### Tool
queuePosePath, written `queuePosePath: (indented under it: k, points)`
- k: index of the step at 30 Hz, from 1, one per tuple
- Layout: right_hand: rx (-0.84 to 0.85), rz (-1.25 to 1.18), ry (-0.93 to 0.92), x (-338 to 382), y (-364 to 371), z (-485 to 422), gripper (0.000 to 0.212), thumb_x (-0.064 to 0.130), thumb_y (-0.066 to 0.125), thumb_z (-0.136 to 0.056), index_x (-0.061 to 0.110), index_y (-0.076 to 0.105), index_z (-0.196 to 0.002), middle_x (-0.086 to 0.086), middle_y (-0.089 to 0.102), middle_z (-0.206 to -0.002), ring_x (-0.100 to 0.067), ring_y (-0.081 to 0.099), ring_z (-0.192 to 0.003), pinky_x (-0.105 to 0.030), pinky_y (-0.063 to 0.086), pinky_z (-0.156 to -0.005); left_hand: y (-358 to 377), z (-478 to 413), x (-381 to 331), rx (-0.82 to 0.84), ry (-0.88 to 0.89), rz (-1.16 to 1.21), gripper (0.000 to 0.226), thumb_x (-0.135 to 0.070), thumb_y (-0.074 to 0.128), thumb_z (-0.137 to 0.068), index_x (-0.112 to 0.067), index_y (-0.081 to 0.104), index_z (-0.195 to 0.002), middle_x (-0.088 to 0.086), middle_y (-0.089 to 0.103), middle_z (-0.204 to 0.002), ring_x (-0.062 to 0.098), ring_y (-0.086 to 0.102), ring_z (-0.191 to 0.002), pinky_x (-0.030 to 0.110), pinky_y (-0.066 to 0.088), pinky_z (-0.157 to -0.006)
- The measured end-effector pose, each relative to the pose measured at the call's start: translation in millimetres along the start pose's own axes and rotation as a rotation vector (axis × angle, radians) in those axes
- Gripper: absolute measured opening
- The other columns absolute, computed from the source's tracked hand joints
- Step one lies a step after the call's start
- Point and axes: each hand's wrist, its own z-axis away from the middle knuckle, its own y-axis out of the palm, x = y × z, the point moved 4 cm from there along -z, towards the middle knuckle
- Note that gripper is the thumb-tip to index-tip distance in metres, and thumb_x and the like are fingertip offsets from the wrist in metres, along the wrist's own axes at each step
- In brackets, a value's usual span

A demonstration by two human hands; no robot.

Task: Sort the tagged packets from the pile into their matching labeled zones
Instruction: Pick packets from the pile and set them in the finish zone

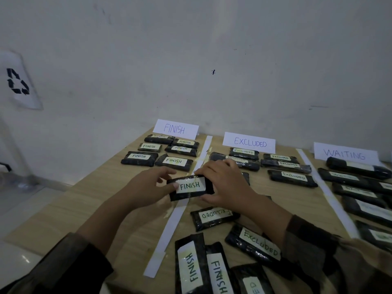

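The left hand (148,183) and right hand (224,184) hold one FINISH packet (189,186) in curled fingers (165,172), mid-frame. Many sorted packets (174,161) lie in the upper zones; several wait in the pile (212,268) below.

The person wears a long-sleeved top of dark brownish cloth. The left sleeve (63,266) is loose and creased, with a darker band at its edge. The right sleeve (314,249) turns lighter, almost beige, farther back. The left hand (148,185) and right hand (224,183) are bare.
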Motion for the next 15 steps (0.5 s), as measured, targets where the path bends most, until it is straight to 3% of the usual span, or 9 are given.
queuePosePath:
  k: [6,15]
  points:
    - [0.056,-0.051,0.08,0,6,-28,0.066,0.059,0.066,-0.073,0.03,0.048,-0.13,0.009,0.051,-0.124,-0.014,0.046,-0.118,-0.036,0.027,-0.1,-20,21,43,-0.179,-0.088,-0.213,0.046,-0.047,0.055,-0.088,-0.032,0.049,-0.131,-0.008,0.053,-0.135,0.013,0.05,-0.122,0.035,0.043,-0.099]
    - [0.118,-0.076,0.15,30,23,-90,0.068,0.064,0.065,-0.072,0.028,0.05,-0.128,0.004,0.05,-0.12,-0.017,0.045,-0.115,-0.038,0.032,-0.095,-51,46,93,-0.221,-0.205,-0.365,0.054,-0.053,0.055,-0.085,-0.031,0.047,-0.133,-0.005,0.049,-0.139,0.018,0.048,-0.125,0.038,0.043,-0.099]
